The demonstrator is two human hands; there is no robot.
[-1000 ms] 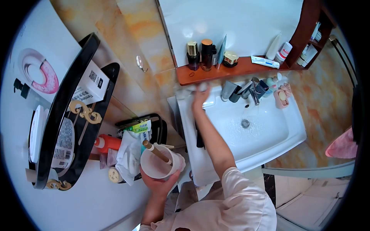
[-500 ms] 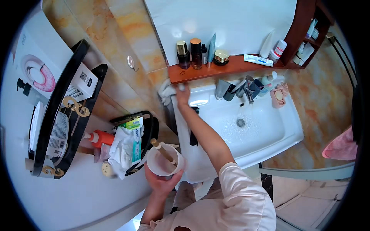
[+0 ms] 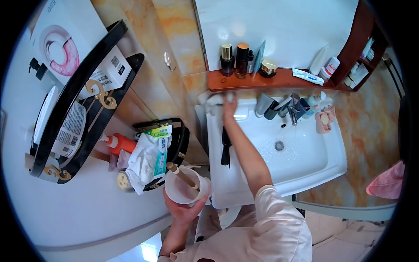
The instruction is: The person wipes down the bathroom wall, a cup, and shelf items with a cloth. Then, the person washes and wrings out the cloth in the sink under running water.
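Observation:
My left hand (image 3: 184, 210) is wrapped round a whitish cup (image 3: 180, 192) at the lower middle, with a brown-tipped handle (image 3: 183, 177) standing tilted inside it. My right hand (image 3: 229, 106) reaches to the back left corner of the white sink (image 3: 218, 192), its fingers closed on a pale cloth (image 3: 212, 103), slightly blurred. Below my right forearm's left side, a black comb or brush (image 3: 225, 148) lies on the sink's left ledge. Water splashes around the drain (image 3: 279, 146) beneath the faucet (image 3: 294, 115).
A red-brown shelf (image 3: 218, 81) under the mirror carries bottles, a jar and a toothpaste tube (image 3: 308, 76). Toiletries stand beside the faucet. Left are a black rack (image 3: 65, 109) with boxes and a black basket (image 3: 183, 139) with white tissue (image 3: 142, 161). A pink towel (image 3: 386, 181) hangs right.
My right hand and the cloth have shifted about the sink's back left corner. The whole view has swung as the camera moved. My left hand still holds the cup.

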